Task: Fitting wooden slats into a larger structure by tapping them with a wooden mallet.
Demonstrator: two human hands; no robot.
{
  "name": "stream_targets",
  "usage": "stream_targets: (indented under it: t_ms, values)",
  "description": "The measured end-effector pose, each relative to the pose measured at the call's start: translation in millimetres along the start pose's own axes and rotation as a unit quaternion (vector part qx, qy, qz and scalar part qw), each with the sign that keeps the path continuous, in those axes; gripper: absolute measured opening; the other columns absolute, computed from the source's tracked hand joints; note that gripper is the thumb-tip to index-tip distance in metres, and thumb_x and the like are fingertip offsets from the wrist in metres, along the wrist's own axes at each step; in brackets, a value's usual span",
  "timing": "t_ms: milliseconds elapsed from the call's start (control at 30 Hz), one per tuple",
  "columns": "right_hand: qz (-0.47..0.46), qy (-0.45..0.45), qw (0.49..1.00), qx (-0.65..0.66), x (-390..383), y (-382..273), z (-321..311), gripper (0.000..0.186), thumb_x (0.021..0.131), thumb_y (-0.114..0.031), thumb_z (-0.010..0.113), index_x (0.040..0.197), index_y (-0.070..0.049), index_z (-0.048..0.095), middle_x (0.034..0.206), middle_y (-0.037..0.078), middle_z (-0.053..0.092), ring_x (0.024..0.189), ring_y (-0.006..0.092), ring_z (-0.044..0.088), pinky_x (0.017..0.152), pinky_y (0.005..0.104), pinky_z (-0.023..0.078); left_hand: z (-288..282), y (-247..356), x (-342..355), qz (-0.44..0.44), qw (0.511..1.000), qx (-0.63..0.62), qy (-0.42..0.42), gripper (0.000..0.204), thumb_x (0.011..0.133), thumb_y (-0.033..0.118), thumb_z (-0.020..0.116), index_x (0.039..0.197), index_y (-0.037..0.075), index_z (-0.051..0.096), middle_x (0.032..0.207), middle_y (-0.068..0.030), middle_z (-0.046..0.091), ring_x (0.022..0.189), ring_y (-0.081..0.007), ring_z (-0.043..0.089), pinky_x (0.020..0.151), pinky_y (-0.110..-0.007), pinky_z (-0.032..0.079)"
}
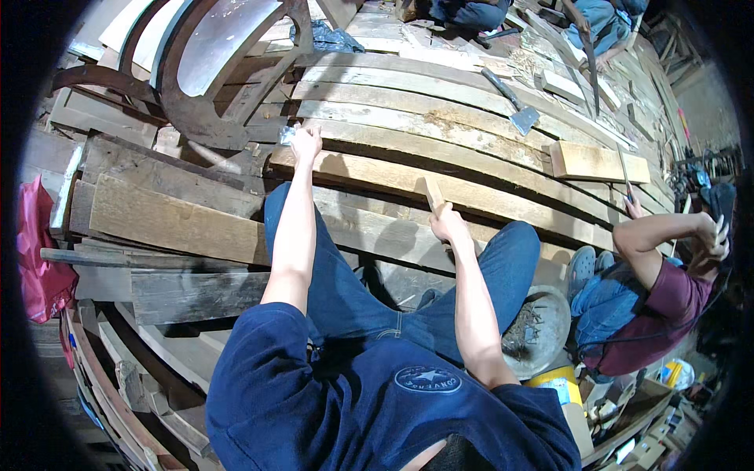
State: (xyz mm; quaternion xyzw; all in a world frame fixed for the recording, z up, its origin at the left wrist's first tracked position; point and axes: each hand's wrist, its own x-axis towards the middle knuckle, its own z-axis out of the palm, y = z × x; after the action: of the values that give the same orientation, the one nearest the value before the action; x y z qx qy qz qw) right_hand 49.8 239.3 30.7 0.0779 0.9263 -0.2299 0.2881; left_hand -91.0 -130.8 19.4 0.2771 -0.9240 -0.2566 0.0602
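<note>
Where a pink bag (43,263) sits at the far left, the end of a thin stick (141,259) overlaps it. Just to the right, a wide brown plank (173,220) slants toward the person's left leg, and above it stands a curved wooden frame (206,129) with a shiny panel (216,47) behind it.

Next comes the left hand (306,141), reaching out to the left end of a long beam (377,172). Its fingers are curled in, with little gap showing; a small silvery item (287,136) lies right against them, though I cannot tell whether they grip it. Beyond, a dark plastic bag (334,38) rests on the boards.

The long beam runs rightward in front of the person's knees, beside a row of parallel planks (408,98). Near its middle, the right hand (449,224) has its fingers wrapped closely around a short wooden piece (433,193), which sticks up past the fist and overlaps the beam's near edge; whether the two touch is unclear.

Farther right, a hatchet (522,120) lies on the planks, a round grey basin (550,318) stands beside the right leg, and a squared wood block (597,162) rests near a co-worker in a maroon shirt (667,314).
</note>
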Motion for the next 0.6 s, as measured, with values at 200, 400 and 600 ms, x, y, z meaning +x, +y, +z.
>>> stream_targets:
  t_ms: [200,400,600]
  values:
    - [-0.006,-0.003,1.000,0.002,-6,-4,-6,0.054,0.083,-0.027,0.053,0.118,0.009,0.036,0.106,0.033,0.057,0.103,0.0436,0.056,0.087,0.0477,0.046,-16,18,-2,-0.187,0.859,-0.452,-0.150,0.082,0.074,0.084,0.026,0.065,0.006,0.052,0.050,0.0007,0.040,0.040,-0.0137,0.036,0.039,-0.028,0.025]
    - [-0.032,-0.013,0.999,0.005,-6,-10,-3,0.053,0.083,-0.028,0.053,0.116,0.010,0.037,0.105,0.035,0.056,0.101,0.0447,0.056,0.088,0.0483,0.046,-75,49,-49,-0.069,0.551,-0.706,-0.439,0.090,0.062,0.094,0.019,0.078,0.008,0.044,0.053,0.0074,0.023,0.042,-0.0073,0.018,0.042,-0.024,0.015]
    - [-0.051,0.010,0.999,-0.007,-5,-9,0,0.052,0.083,-0.030,0.053,0.115,0.009,0.038,0.105,0.034,0.056,0.102,0.0443,0.056,0.087,0.0485,0.046,-86,86,-76,0.015,0.414,-0.746,-0.522,0.090,0.062,0.093,0.018,0.085,0.009,0.038,0.054,0.0074,0.024,0.043,-0.0052,0.019,0.044,-0.023,0.016]
